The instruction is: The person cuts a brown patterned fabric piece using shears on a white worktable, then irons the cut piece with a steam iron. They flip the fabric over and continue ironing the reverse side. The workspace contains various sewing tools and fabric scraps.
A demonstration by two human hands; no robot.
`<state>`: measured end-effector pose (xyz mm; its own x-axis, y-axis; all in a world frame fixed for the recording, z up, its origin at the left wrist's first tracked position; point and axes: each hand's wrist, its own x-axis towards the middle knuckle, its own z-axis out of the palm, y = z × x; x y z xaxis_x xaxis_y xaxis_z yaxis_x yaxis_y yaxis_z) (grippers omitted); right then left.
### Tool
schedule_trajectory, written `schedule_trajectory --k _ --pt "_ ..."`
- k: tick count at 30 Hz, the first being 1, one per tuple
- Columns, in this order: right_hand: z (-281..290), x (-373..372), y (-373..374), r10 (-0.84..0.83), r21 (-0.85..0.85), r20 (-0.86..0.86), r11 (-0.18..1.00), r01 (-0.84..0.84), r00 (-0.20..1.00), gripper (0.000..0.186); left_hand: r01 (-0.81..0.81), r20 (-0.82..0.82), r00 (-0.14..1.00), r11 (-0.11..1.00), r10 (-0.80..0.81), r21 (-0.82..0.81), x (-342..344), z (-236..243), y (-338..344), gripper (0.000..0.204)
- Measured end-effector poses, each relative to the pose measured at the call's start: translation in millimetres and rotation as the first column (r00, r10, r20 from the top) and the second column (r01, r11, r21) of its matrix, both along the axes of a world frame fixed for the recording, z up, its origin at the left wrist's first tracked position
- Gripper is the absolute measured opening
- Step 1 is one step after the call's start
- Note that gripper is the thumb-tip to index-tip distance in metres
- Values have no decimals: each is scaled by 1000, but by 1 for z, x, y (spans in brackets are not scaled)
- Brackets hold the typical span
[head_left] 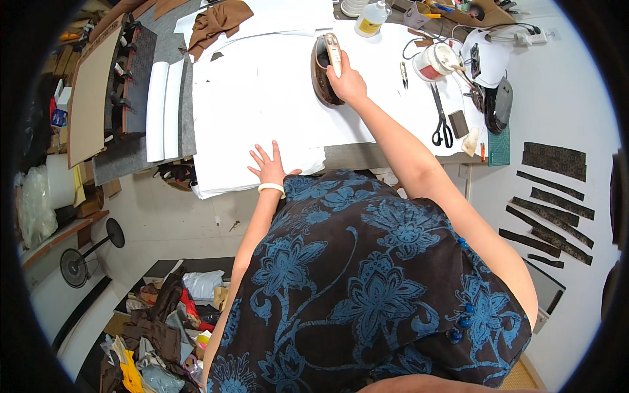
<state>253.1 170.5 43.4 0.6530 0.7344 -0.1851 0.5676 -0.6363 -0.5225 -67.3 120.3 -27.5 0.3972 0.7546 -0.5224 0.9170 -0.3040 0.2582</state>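
My right hand (349, 82) is wrapped round the cream handle of a dark brown clothes iron (322, 76). The iron rests toward the far side of the white sheets (255, 98) that cover the table. Its underside is hidden. Closer to me, my left hand (269, 168) lies on the sheets near the front edge, fingers spread and holding nothing. Brown cloth (221, 25) lies crumpled at the far left of the sheets.
Right of the iron are a clear bottle (371, 18), a white tub (435, 63), black scissors (441, 121) and a dark block (458, 123). White rolls (166, 111) lie at the left. A tan board (97, 92) stands beyond them. Scraps fill a bin (164, 327) below.
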Motion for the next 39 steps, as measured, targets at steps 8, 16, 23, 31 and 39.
schedule_trajectory --k 8,16,23,31,39 --pt "-1 11 -21 -21 -18 18 1000 22 1000 80 3 -4 1000 1000 -3 -2 0 1 0 139" --pt "0 31 -47 -50 -36 31 998 51 998 81 0 0 1000 1000 0 -11 1 4 0 141" --pt "3 39 -56 -77 -42 19 996 78 997 82 5 1 1000 1000 -5 6 -1 -4 1 144" --pt "-4 42 -58 -66 -13 50 998 67 997 83 17 -10 1000 1000 -17 20 0 -11 1 145" --pt "0 42 -59 -62 -25 22 998 63 998 83 7 9 1000 1000 -7 3 1 -5 0 142"
